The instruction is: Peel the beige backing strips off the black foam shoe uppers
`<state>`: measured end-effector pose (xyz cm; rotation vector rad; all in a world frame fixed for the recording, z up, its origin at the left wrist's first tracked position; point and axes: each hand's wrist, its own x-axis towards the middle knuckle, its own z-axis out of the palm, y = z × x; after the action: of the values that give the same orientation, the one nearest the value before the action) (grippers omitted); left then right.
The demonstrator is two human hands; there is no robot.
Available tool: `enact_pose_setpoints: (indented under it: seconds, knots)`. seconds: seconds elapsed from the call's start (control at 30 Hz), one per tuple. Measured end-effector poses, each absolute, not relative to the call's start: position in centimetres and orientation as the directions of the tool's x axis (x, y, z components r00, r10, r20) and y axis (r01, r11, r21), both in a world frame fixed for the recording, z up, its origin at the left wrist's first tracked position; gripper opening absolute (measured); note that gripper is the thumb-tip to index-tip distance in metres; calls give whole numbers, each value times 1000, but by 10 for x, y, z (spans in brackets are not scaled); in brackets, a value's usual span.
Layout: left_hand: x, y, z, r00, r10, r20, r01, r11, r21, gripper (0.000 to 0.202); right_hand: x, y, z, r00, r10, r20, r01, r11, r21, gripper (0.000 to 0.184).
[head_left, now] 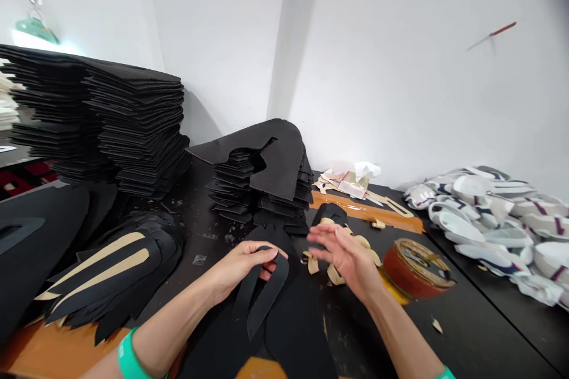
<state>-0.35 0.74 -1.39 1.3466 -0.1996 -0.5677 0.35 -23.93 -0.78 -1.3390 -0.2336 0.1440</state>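
Observation:
My left hand (242,266) pinches a black U-shaped fabric piece (275,284) at its curved top, thumb in front. The two legs of the piece hang down over a larger black cut panel (297,320) on the table. To the right, my right hand (344,251) is raised with its fingers apart and slightly blurred, holding nothing. Beneath and around it lie curled tan backing scraps (335,275). A round amber container (415,269) with a crusted top stands just beyond my right wrist.
Tall stacks of black panels (137,124) stand at the left, and a shorter stack (284,166) in the middle. Black and tan pieces (128,260) fan out at left. White shoe uppers (489,213) pile up at right. Orange tape (368,211) crosses the table (471,308).

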Motion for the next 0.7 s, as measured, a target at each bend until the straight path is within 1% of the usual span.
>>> enact_pose_setpoints:
  seconds: [0.03, 0.07, 0.1, 0.13, 0.17, 0.2, 0.23, 0.27, 0.3, 0.37, 0.43, 0.5, 0.53, 0.6, 0.7]
  knots:
    - [-3, 8, -14, 853, -488, -186, 277, 121, 953, 32, 2, -238, -7, 926, 378, -3, -83, 194, -977, 38]
    - [-3, 8, -13, 855, -482, -192, 286, 130, 949, 32, 1, -237, -7, 880, 468, -85, -162, 127, -979, 39]
    - [-3, 7, -13, 856, -477, -199, 298, 141, 944, 32, 2, -236, -9, 869, 474, -140, -183, 47, -982, 41]
    - [-3, 7, -13, 856, -474, -207, 312, 154, 937, 32, 4, -235, -12, 908, 393, -147, -149, -24, -988, 42]
    - [-3, 7, -13, 856, -471, -214, 326, 171, 930, 33, 6, -234, -16, 959, 262, -109, -89, -85, -992, 43]
    - [-3, 7, -13, 859, -465, -216, 335, 192, 922, 33, 8, -233, -19, 991, 129, -44, -28, -130, -991, 45]
    - [-4, 6, -13, 863, -457, -218, 343, 210, 916, 34, 9, -232, -21, 999, 38, 13, 19, -154, -988, 46]
    - [-4, 6, -13, 866, -448, -222, 348, 222, 911, 35, 9, -229, -22, 999, 11, 41, 42, -152, -988, 47]
    - [-4, 6, -14, 868, -442, -225, 352, 229, 907, 35, 7, -226, -21, 998, 42, 38, 43, -123, -991, 45]
    - [-4, 6, -14, 869, -442, -223, 352, 233, 907, 37, 0, -216, -17, 982, 185, -20, -13, -35, -999, 40]
    - [-5, 5, -14, 870, -444, -213, 341, 231, 911, 37, -9, -203, -14, 948, 304, -95, -108, 26, -994, 38]
    - [-5, 4, -13, 875, -441, -202, 321, 215, 922, 37, -15, -192, -15, 923, 355, -152, -183, 54, -982, 36]
    - [-4, 4, -13, 876, -439, -199, 308, 193, 932, 38, -15, -188, -18, 925, 347, -156, -188, 61, -980, 35]
    - [-3, 6, -13, 875, -446, -190, 271, 124, 955, 42, -13, -182, -26, 947, 298, -124, -148, 60, -987, 36]
    - [-2, 12, -13, 859, -481, -175, 187, -24, 982, 47, -9, -179, -39, 967, 245, -72, -81, 27, -996, 37]
